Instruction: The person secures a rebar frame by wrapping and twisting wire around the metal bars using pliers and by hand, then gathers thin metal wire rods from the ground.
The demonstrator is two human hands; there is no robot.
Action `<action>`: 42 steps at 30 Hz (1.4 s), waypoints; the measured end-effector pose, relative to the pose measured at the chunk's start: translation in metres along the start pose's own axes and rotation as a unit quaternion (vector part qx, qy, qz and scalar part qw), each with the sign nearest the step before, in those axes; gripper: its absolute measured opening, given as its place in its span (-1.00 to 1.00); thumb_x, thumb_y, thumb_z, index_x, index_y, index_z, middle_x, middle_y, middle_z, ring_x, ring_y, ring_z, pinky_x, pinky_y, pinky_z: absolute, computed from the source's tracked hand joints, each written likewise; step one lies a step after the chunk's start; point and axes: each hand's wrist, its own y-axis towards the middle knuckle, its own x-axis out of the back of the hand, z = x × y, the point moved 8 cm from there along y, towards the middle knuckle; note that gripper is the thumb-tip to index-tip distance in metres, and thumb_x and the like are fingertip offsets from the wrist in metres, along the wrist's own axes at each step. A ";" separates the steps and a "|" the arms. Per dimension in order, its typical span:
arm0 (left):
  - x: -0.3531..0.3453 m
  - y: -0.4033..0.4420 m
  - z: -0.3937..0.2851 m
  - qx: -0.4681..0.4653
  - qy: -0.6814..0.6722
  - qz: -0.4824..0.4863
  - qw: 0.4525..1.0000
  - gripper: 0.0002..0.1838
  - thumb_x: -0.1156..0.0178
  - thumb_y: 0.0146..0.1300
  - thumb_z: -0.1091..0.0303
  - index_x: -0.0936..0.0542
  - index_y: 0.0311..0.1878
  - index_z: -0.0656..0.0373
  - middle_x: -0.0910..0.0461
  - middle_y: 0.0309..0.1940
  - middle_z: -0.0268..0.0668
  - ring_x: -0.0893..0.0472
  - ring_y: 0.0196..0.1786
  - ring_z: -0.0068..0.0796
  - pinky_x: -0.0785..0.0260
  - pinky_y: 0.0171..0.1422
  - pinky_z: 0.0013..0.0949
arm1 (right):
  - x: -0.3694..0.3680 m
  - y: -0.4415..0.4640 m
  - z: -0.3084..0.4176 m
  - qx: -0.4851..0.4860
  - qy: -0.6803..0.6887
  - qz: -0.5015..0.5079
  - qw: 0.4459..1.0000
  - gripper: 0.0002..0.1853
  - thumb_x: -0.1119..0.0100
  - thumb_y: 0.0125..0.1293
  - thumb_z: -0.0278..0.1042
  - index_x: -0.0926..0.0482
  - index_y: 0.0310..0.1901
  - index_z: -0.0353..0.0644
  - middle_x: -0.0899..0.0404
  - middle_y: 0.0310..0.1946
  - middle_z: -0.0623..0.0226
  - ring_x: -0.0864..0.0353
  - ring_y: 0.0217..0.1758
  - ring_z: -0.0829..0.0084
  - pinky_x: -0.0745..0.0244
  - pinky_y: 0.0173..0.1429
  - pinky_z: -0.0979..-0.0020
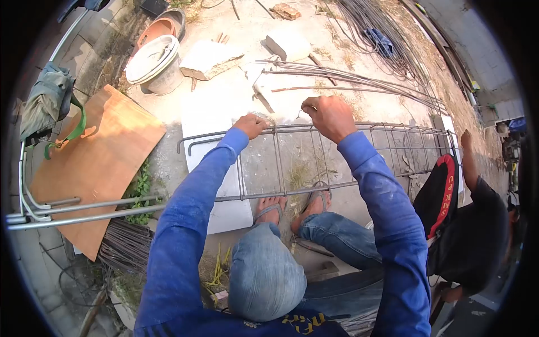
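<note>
Rebar cage lies crosswise — right hand pinches wire.

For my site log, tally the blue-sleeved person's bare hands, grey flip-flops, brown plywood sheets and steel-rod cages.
Bare left hand and right hand: 2
Grey flip-flops: 2
Brown plywood sheet: 1
Steel-rod cage: 1
Total: 6

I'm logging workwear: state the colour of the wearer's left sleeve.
The left sleeve is blue, clearest in the head view.
</note>
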 end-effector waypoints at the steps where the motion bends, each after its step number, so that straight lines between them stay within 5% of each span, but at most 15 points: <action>1: -0.006 0.013 0.005 0.026 0.018 0.034 0.999 -0.47 -0.23 0.40 -0.17 -0.81 0.03 0.11 -0.80 -0.10 -0.08 -0.76 0.03 -0.13 -0.55 0.23 -0.15 | -0.027 0.017 -0.006 0.006 -0.004 0.019 1.000 -0.82 -0.26 0.36 -0.21 -0.82 -0.17 0.02 -0.75 -0.37 0.06 -0.76 -0.27 -0.01 -0.65 -0.12 0.07; 4: -0.030 0.035 0.007 0.054 -0.074 0.213 0.973 -0.52 -0.21 0.43 -0.07 -0.73 0.18 0.08 -0.80 -0.06 -0.16 -0.77 -0.04 -0.35 -0.60 0.12 -0.30 | -0.090 0.052 -0.022 -0.021 -0.017 0.092 0.995 -0.83 -0.27 0.33 -0.24 -0.83 -0.17 0.04 -0.78 -0.30 0.10 -0.78 -0.22 0.03 -0.67 -0.06 0.10; 7: -0.038 0.034 0.011 0.116 -0.175 0.269 0.940 -0.53 -0.25 0.44 0.02 -0.63 0.31 0.04 -0.79 -0.01 -0.28 -0.76 -0.06 -0.48 -0.63 0.03 -0.40 | -0.144 0.064 -0.033 -0.056 -0.008 0.211 0.976 -0.80 -0.28 0.29 -0.28 -0.83 -0.11 0.09 -0.80 -0.16 0.17 -0.80 -0.08 0.12 -0.69 0.06 0.15; 10: -0.034 0.034 0.007 0.106 -0.196 0.280 0.934 -0.47 -0.29 0.43 0.09 -0.54 0.40 0.02 -0.75 0.07 -0.26 -0.76 -0.05 -0.44 -0.63 -0.01 -0.40 | -0.175 0.067 -0.029 -0.040 0.058 0.297 0.952 -0.77 -0.30 0.31 -0.19 -0.83 -0.05 0.15 -0.81 -0.11 0.22 -0.79 -0.01 0.18 -0.66 0.14 0.18; 17: -0.031 0.038 -0.001 0.068 -0.161 0.296 0.939 -0.56 -0.33 0.37 0.05 -0.69 0.23 0.02 -0.73 0.08 -0.36 -0.74 -0.05 -0.48 -0.60 -0.06 -0.38 | -0.175 0.076 -0.017 -0.025 0.006 0.350 0.936 -0.75 -0.32 0.30 -0.16 -0.84 -0.03 0.18 -0.81 -0.06 0.29 -0.78 0.05 0.21 -0.64 0.18 0.21; 26: -0.043 0.046 0.008 0.093 -0.218 0.324 0.916 -0.62 -0.36 0.30 0.06 -0.71 0.09 0.02 -0.73 -0.04 -0.40 -0.55 -0.30 -0.59 -0.43 -0.29 -0.43 | -0.153 0.029 -0.009 -0.087 0.053 0.180 0.978 -0.79 -0.31 0.28 -0.25 -0.83 -0.10 0.07 -0.79 -0.24 0.07 -0.80 -0.14 0.06 -0.68 0.04 0.12; 28: -0.047 0.049 0.010 0.091 -0.249 0.324 0.908 -0.65 -0.33 0.32 0.09 -0.70 0.08 0.03 -0.72 -0.07 -0.40 -0.52 -0.34 -0.61 -0.39 -0.33 -0.44 | -0.144 0.003 0.005 -0.018 0.024 0.121 0.992 -0.78 -0.31 0.24 -0.36 -0.80 -0.09 -0.01 -0.75 -0.34 -0.01 -0.78 -0.23 0.00 -0.67 -0.06 0.06; 38: -0.049 0.047 0.012 0.102 -0.258 0.330 0.902 -0.66 -0.30 0.34 0.12 -0.68 0.08 0.05 -0.69 -0.11 -0.38 -0.50 -0.36 -0.60 -0.35 -0.39 -0.43 | -0.133 0.001 0.021 0.135 -0.054 0.031 0.989 -0.71 -0.45 0.16 -0.16 -0.71 -0.09 -0.01 -0.58 -0.26 0.23 -0.75 -0.28 0.16 -0.64 -0.21 0.16; 42: -0.050 0.049 0.013 0.085 -0.243 0.326 0.910 -0.57 -0.21 0.38 0.03 -0.67 0.19 0.04 -0.74 -0.05 -0.30 -0.57 -0.31 -0.52 -0.39 -0.35 -0.43 | -0.138 0.008 0.001 0.056 0.021 0.063 0.996 -0.74 -0.41 0.19 -0.13 -0.79 -0.17 -0.06 -0.67 -0.30 0.19 -0.76 -0.25 0.12 -0.65 -0.15 0.14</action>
